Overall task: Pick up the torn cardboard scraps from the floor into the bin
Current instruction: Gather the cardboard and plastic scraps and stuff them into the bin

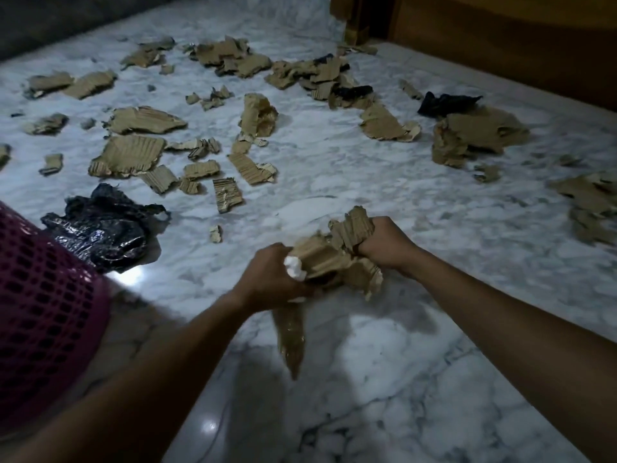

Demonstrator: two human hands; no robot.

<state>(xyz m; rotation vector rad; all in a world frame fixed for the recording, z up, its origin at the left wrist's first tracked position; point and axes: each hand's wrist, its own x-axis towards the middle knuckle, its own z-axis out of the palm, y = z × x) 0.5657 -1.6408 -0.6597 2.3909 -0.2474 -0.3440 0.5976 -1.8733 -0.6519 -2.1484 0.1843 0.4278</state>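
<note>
Scraps (128,157) of torn cardboard lie scattered over the marble floor (434,362), nearly all of them beyond the bin (50,312) and off to its right, some flat, some curled, a few overlapping in loose heaps. The bin, a pink mesh basket, stands at the left edge of the view; its inside cannot be seen. To the right of the bin and raised off the floor, both hands grip one crumpled bundle (337,259) of cardboard. The left hand (270,279) has the end nearer the bin, fingers curled tight round it together with a white wad (293,267). The right hand (384,243) clenches the end farther from the bin, where a corrugated edge sticks up out of the fist. A glossy brown strip (290,335) hangs down from the bundle below the left hand. A crumpled black bag (100,228) lies on the floor just beyond the bin. Much farther right of the bin, a smaller black piece (444,103) lies among scraps near dark wooden furniture (500,45).
</note>
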